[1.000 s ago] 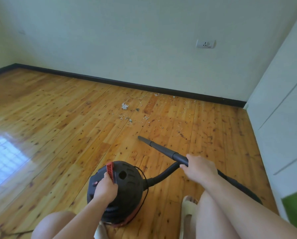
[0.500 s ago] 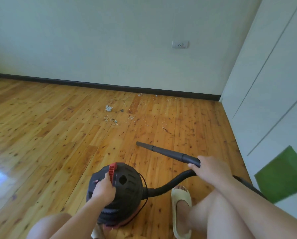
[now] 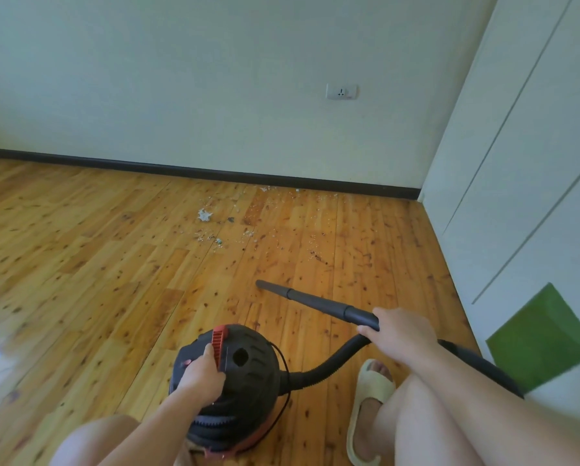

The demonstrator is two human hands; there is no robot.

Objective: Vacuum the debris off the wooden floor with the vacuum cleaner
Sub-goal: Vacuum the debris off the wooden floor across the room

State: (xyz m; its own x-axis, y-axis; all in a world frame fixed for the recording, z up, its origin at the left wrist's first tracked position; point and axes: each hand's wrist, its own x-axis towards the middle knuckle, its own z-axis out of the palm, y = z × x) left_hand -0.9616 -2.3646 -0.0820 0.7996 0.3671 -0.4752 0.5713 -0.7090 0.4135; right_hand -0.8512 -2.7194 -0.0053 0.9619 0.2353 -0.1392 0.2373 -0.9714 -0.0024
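Landmark: vacuum cleaner canister [image 3: 248, 375]. My left hand [image 3: 201, 371] clenched on red handle [image 3: 218, 348] atop canister. My right hand [image 3: 399, 334] wrapped round wand [image 3: 315, 302], right of canister, above hose [image 3: 329, 364]. Over last second: both grips unchanged, wand lies flatter, nozzle tip [image 3: 260, 283] barely advanced, sandalled foot [image 3: 369, 391] now planted just right of canister. Scattered debris [image 3: 214, 230] well beyond canister, toward baseboard [image 3: 214, 173], same as before. My reading: repositioning only, wooden floor [image 3: 97, 280] uncleaned; tip must go forward into scatter.
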